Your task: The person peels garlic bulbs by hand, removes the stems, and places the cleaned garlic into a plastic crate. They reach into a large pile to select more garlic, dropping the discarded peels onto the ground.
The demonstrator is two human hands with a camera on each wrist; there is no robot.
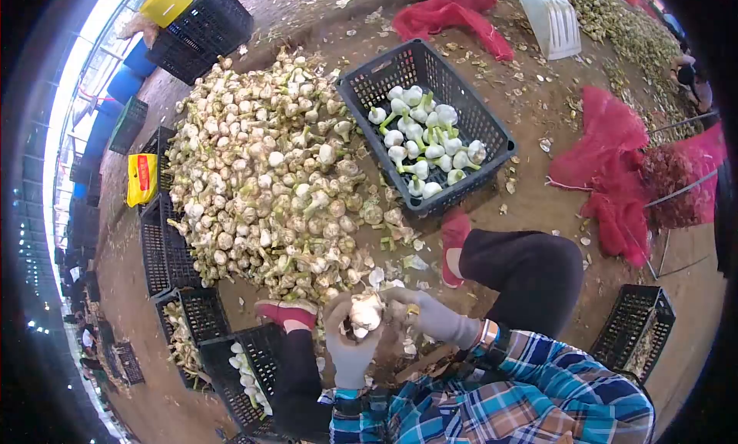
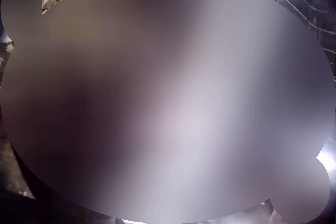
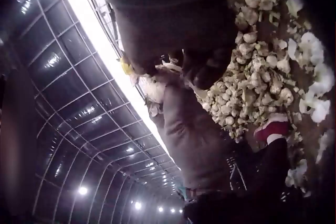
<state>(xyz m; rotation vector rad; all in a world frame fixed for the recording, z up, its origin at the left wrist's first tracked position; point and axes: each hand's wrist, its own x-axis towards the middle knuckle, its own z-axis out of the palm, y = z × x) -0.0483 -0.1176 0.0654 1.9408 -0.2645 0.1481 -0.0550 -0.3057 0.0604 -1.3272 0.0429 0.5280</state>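
Observation:
A garlic bulb (image 1: pixel 366 312), white with loose skin, is gripped in my gloved left hand (image 1: pixel 351 355), low in the head view. My gloved right hand (image 1: pixel 438 319) is at the bulb's right side, its bent fingertips pinching the skin at the bulb's edge. From the right wrist, the bulb (image 3: pixel 154 90) shows between the dark right hand (image 3: pixel 173 29) above and the grey left glove (image 3: pixel 185 124) below, with thin skin strips near the right fingertips. The left wrist view is blurred over. A big heap of untrimmed garlic (image 1: pixel 265 182) lies just beyond the hands.
A black crate (image 1: pixel 503 163) with clean white bulbs stands beyond the right knee. More crates (image 1: pixel 165 252) line the heap's left side; another crate (image 1: pixel 611 329) stands at right. Red mesh sacks (image 1: pixel 607 136), a white slotted scoop (image 1: pixel 550 21) and scattered peelings lie on the dirt floor.

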